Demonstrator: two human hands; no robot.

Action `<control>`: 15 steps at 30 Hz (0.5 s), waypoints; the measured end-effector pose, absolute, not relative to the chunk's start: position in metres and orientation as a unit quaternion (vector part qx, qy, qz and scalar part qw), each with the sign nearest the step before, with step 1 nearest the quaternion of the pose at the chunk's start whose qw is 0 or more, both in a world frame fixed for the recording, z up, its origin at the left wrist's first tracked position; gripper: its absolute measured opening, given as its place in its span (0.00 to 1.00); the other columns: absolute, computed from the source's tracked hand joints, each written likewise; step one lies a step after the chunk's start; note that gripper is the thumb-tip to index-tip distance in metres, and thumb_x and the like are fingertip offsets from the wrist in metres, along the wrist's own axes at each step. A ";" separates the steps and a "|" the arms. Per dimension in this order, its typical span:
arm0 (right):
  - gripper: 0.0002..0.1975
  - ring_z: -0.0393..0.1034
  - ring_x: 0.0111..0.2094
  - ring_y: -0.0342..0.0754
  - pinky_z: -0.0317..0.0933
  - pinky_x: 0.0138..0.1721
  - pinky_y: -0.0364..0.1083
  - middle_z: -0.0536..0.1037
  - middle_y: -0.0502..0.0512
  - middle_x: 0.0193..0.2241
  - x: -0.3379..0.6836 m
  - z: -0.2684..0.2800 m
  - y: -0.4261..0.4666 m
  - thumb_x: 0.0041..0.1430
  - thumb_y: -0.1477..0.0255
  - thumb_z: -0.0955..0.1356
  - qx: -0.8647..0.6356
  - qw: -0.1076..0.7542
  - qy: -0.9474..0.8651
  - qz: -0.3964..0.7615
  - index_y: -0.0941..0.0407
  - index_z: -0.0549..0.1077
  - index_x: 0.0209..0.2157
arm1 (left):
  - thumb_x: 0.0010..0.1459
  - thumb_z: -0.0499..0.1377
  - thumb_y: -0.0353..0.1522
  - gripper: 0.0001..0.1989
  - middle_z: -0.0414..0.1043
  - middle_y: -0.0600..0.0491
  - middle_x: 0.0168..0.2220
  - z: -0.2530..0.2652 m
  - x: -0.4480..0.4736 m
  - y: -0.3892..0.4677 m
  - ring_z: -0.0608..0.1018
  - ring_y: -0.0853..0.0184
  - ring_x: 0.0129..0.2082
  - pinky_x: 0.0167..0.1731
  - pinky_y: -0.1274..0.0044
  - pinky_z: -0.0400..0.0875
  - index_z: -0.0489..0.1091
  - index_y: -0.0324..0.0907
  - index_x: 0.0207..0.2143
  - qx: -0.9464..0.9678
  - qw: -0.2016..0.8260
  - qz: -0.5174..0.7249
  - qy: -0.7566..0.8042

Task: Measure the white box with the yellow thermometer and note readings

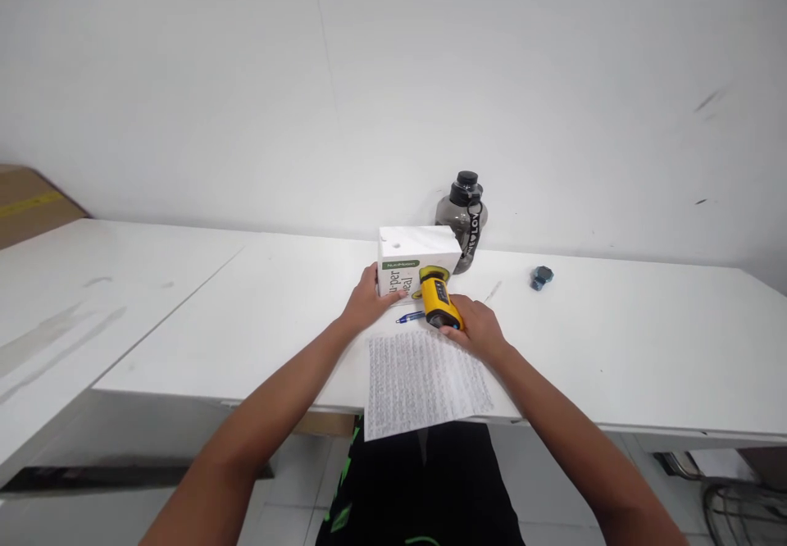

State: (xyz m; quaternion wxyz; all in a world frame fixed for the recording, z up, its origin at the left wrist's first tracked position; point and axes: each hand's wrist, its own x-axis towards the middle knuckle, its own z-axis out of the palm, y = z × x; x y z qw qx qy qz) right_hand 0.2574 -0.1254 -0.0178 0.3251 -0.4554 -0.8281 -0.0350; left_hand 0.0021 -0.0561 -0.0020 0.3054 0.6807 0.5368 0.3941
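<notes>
A white carton (393,282) with a green label band and printed lettering stands upright on the table. My left hand (367,300) grips its left side, with the thumb across the front face and the other fingers partly hidden. In my right hand (478,326) is a yellow and black handheld device (438,293) with a dark panel on top; its exact kind I cannot make out. The device's far end overlaps the carton's front in view, and whether they touch is unclear. A blue pen (410,316) lies between my hands, just in front of the carton.
A densely printed paper sheet (424,382) overhangs the front edge of the white table (627,333). Behind the carton stands a grey bottle (456,216) with a black cap and strap. A dark watch (541,277) lies to the right, and a cardboard box (37,202) is at far left.
</notes>
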 end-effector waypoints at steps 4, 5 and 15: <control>0.38 0.76 0.39 0.55 0.70 0.35 0.50 0.81 0.66 0.42 0.259 -0.018 -0.127 0.65 0.43 0.53 -0.438 0.368 -0.819 -0.036 0.61 0.71 0.51 | 0.49 0.68 0.46 0.35 0.68 0.47 0.52 0.001 0.002 -0.059 0.75 0.56 0.51 0.47 0.65 0.73 0.60 0.46 0.56 0.692 0.304 0.378 0.535; 0.37 0.76 0.38 0.54 0.70 0.35 0.50 0.81 0.65 0.41 0.259 -0.018 -0.128 0.65 0.43 0.53 -0.436 0.378 -0.816 -0.031 0.60 0.71 0.51 | 0.50 0.67 0.46 0.34 0.69 0.47 0.52 0.002 0.002 -0.059 0.75 0.56 0.52 0.47 0.65 0.73 0.60 0.46 0.56 0.694 0.307 0.375 0.533; 0.36 0.77 0.38 0.54 0.72 0.35 0.49 0.81 0.63 0.41 0.257 -0.014 -0.130 0.65 0.43 0.53 -0.452 0.401 -0.796 -0.014 0.58 0.72 0.51 | 0.51 0.66 0.47 0.34 0.68 0.46 0.53 0.003 0.002 -0.060 0.75 0.55 0.52 0.47 0.64 0.73 0.60 0.46 0.56 0.704 0.295 0.360 0.537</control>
